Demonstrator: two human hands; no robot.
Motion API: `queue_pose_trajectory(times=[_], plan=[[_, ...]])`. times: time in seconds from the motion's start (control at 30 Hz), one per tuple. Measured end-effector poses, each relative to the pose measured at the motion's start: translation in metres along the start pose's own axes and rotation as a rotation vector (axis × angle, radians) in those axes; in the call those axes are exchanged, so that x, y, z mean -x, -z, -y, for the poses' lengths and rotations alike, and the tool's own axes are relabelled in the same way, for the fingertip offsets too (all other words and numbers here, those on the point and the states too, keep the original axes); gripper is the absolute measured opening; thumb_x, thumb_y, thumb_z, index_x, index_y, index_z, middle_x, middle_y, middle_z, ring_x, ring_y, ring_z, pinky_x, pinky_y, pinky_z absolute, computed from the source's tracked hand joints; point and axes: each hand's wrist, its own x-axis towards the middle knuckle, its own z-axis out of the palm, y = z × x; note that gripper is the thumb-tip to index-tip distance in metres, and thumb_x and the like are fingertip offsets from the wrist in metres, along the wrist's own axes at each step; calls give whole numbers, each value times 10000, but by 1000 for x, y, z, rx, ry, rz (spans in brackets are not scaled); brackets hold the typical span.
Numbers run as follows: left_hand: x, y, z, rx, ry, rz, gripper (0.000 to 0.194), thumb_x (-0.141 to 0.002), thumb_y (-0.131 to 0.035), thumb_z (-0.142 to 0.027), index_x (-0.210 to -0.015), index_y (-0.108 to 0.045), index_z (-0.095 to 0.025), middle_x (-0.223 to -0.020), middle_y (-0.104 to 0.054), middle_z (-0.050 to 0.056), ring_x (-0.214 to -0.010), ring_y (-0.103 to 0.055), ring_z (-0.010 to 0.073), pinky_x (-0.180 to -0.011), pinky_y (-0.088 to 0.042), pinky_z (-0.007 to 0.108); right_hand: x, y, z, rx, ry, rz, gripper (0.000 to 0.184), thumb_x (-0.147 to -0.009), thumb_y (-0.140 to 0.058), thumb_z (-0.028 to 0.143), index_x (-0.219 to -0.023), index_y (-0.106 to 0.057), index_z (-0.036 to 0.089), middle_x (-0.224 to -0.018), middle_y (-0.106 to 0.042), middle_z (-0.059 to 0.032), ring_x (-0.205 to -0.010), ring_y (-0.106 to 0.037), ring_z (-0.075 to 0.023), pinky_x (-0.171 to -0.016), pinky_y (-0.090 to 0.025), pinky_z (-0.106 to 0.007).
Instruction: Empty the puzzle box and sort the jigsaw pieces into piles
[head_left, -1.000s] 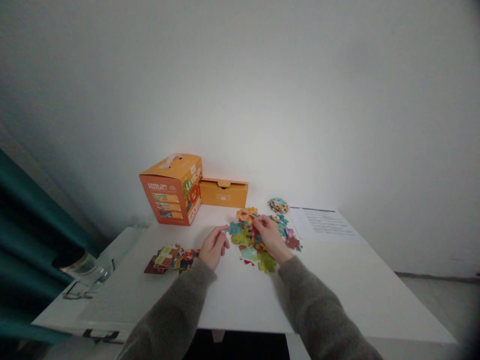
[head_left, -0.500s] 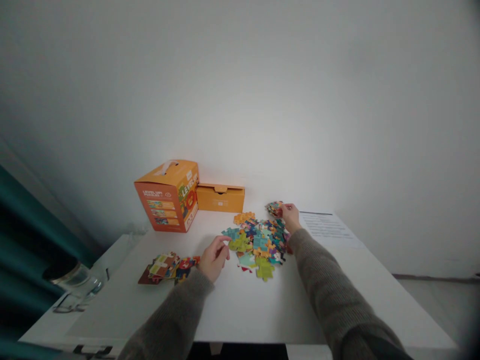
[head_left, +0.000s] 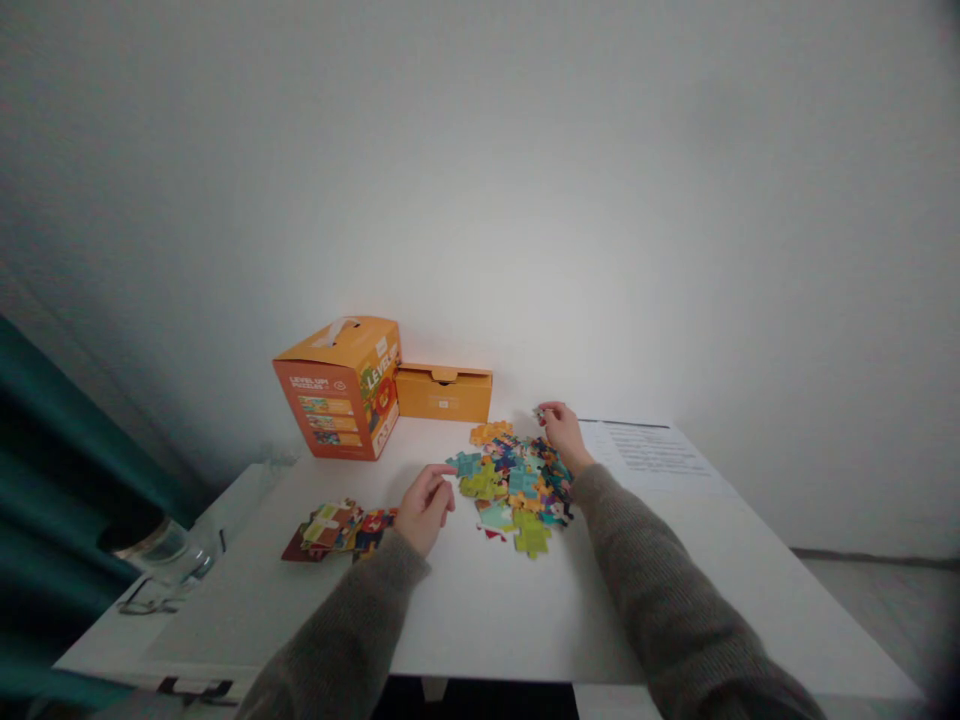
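Puzzle pieces [head_left: 523, 482] more exposed, right hand [head_left: 562, 432] moved to far pile [head_left: 538, 412]

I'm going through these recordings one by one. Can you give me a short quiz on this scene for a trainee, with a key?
1. Fill the gap: a face of the large orange box reads "LEVEL UP! ____".
2. Multiple choice: the index fingertip of the left hand is closest to which of these? A) the glass jar; B) the central pile of puzzle pieces; C) the teal curtain.
3. True or false: the right hand is nearer than the left to the printed sheet.

Key: 1. PUZZLES. 2. B. 3. True.
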Motion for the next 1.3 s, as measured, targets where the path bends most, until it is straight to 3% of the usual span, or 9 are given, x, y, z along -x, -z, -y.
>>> queue_pose_trajectory(times=[0.07, 0.17, 0.33, 0.47, 0.7, 0.83, 0.97, 1.17, 1.3], plan=[[-1, 1, -3, 27, 7, -56, 242, -808, -586, -347, -973, -579, -171, -544, -493, -79, -400, -375, 63, -393, -262, 170, 22, -13, 11, 93, 94, 124, 150, -786, -571, 187, -886, -681, 171, -643, -614, 10, -643, -555, -154, -674, -470, -266], [-2, 1, -5, 39, 9, -78, 230, -791, -595, -338, -948, -584, -171, -535, -494, -80, -395, -373, 61, -393, -259, 170, 65, -35, 26, 558, 562, 495, 170, -888, -527, 184, -980, -670, 176, -923, -679, -70, -924, -586, -198, -886, -428, -331], [-3, 1, -5, 49, 25, -65, 236, -783, -608, -358, -924, -595, -170, -532, -496, -75, -392, -381, 61, -390, -261, 173, 116, -62, 35, 772, 777, 578, 371, -911, -568, 274, -1272, -546, 189, -1207, -619, -122, -1178, -497, -254, -1029, -333, -401], [-2, 1, -4, 43, 38, -51, 231, -784, -614, -376, -873, -602, -164, -529, -499, -67, -387, -376, 58, -388, -263, 175, 124, -71, 28, 842, 722, 554, 470, -882, -609, 308, -1322, -508, 175, -1214, -619, -141, -1187, -490, -280, -1072, -278, -456], [-3, 3, 1, 33, 14, -34, 205, -821, -589, -358, -880, -596, -162, -547, -494, -67, -397, -384, 54, -394, -265, 172, 123, -67, 36, 697, 710, 557, 186, -955, -468, 198, -975, -653, 191, -967, -687, -89, -1005, -576, -225, -1010, -344, -409], [-3, 3, -1, 57, 22, -38, 254, -819, -607, -395, -923, -585, -164, -549, -507, -69, -393, -391, 57, -393, -280, 174, 122, -61, 45, 178, 384, 438, 234, -938, -507, 320, -753, -578, 196, -712, -597, -24, -715, -559, -176, -747, -470, -322], [-3, 2, -6, 130, 39, 5, 388, -818, -624, -479, -1033, -548, -165, -571, -535, -70, -392, -422, 67, -396, -330, 185, 129, -55, 49, -456, -68, 591, 276, -890, -579, 488, -849, -523, 221, -462, -330, 121, -391, -281, -85, -473, -388, -229], [-4, 2, 1, 119, -2, 34, 392, -761, -714, -463, -962, -560, -164, -563, -531, -76, -380, -409, 51, -361, -312, 168, 144, -57, 47, -523, -80, 761, 209, -844, -663, 380, -844, -610, 178, -500, -503, 66, -435, -422, -77, -482, -353, -212], [-6, 4, 5, 102, -47, -38, 263, -739, -708, -337, -890, -597, -153, -636, -621, -13, -499, -575, 114, -395, -423, 196, 144, -56, 47, -610, -191, 780, 190, -821, -632, 298, -958, -666, 172, -669, -638, -6, -586, -589, -129, -565, -430, -248]])
